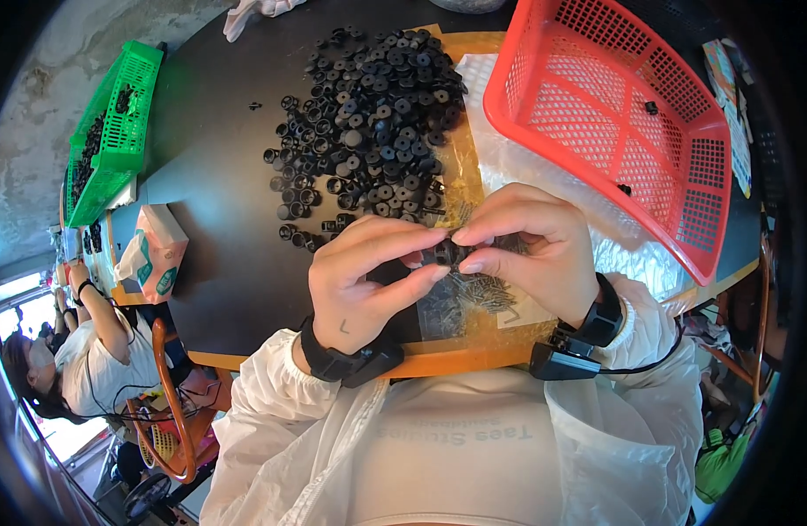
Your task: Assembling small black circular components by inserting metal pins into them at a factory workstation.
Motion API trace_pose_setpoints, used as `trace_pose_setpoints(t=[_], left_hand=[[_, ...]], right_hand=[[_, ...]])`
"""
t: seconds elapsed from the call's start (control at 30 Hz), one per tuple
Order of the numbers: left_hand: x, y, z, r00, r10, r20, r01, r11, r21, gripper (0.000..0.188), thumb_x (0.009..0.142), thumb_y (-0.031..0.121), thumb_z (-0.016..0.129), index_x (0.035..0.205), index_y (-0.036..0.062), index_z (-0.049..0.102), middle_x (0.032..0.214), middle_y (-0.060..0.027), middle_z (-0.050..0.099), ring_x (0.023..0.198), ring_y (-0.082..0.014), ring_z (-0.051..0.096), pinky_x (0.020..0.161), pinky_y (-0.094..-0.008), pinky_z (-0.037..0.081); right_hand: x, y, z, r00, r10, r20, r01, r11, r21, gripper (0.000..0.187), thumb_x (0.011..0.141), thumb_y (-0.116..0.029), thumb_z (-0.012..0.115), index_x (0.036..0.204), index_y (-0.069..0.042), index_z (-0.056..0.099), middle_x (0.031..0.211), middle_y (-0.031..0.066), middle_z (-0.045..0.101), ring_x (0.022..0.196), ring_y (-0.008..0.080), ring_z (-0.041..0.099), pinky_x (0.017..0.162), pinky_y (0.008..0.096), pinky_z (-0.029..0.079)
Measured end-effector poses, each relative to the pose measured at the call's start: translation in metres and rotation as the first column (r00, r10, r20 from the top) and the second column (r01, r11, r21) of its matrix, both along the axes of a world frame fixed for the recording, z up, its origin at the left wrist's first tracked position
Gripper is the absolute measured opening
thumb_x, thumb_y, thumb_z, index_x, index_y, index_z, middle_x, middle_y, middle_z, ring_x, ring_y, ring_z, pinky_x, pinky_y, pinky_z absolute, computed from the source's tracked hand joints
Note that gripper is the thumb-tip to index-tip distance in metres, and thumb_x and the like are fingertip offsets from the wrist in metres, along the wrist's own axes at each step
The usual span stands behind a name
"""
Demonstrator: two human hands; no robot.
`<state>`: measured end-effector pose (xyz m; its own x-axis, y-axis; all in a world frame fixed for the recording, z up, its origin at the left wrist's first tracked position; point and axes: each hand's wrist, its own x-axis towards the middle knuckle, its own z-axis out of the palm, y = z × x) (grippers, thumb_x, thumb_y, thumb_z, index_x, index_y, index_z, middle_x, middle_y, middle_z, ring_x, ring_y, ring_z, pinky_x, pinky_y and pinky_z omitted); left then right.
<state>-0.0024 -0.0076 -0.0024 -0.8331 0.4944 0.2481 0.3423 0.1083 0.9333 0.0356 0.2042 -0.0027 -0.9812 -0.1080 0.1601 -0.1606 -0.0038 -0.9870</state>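
Near the table's front edge, my left hand (355, 263) and my right hand (548, 241) meet fingertip to fingertip. Pinched between the thumbs and forefingers is a small black plastic part (447, 252), partly covered by the fingers. Just below my right fingers lies a loose heap of thin metal pins (487, 294). Beyond my hands spreads a large pile of small round black plastic parts (390, 105), many with a hole in the middle. Hollow, cup-like black pieces (300, 197) form the pile's left side.
A red plastic basket (588, 162) at the right holds a couple of black pieces, with clear plastic sheeting (627, 254) beneath it. A tissue pack (160, 254) and a green basket (127, 145) of black parts are at the left. Another person (105, 351) sits beyond a chair.
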Motion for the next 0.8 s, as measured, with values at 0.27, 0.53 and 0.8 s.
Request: trace_pose_setpoints(t=[0.27, 0.53, 0.8], left_hand=[[0.002, 0.002, -0.002, 1.000, 0.026, 0.013, -0.027, 1.000, 0.015, 0.035, 0.071, -0.001, 0.080, 0.104, 0.0002, 0.071, 0.097, -0.0107, 0.069, 0.077, -0.0156, 0.061, 0.068, -0.0256, 0.051], [0.000, 0.000, 0.000, 0.997, -0.031, -0.074, 0.026, 0.998, -0.065, 0.032, 0.072, 0.002, 0.080, 0.103, -0.0014, 0.071, 0.098, -0.0116, 0.065, 0.082, -0.0164, 0.061, 0.068, -0.0255, 0.051], [-0.005, -0.002, 0.002, 0.951, -0.093, -0.296, 0.058, 0.990, -0.126, 0.040, 0.062, 0.008, 0.085, 0.101, 0.0091, 0.076, 0.083, -0.0004, 0.057, 0.072, -0.0145, 0.052, 0.061, -0.0255, 0.043]], right_hand=[[0.002, 0.000, 0.005, 1.000, -0.010, -0.024, 0.012, 0.998, 0.057, 0.026, 0.075, 0.000, 0.078, 0.100, -0.006, 0.076, 0.095, 0.0067, 0.069, 0.085, 0.0156, 0.065, 0.072, 0.0260, 0.051], [0.000, -0.002, 0.008, 0.980, 0.027, 0.200, -0.007, 0.995, -0.099, 0.031, 0.077, -0.003, 0.077, 0.107, -0.004, 0.071, 0.098, 0.0068, 0.067, 0.087, 0.0163, 0.064, 0.079, 0.0275, 0.050], [-0.004, 0.013, 0.002, 0.917, 0.357, 0.176, -0.354, 0.934, -0.051, 0.031, 0.081, -0.011, 0.074, 0.110, -0.001, 0.068, 0.101, 0.0074, 0.061, 0.095, 0.0177, 0.059, 0.087, 0.0304, 0.046]])
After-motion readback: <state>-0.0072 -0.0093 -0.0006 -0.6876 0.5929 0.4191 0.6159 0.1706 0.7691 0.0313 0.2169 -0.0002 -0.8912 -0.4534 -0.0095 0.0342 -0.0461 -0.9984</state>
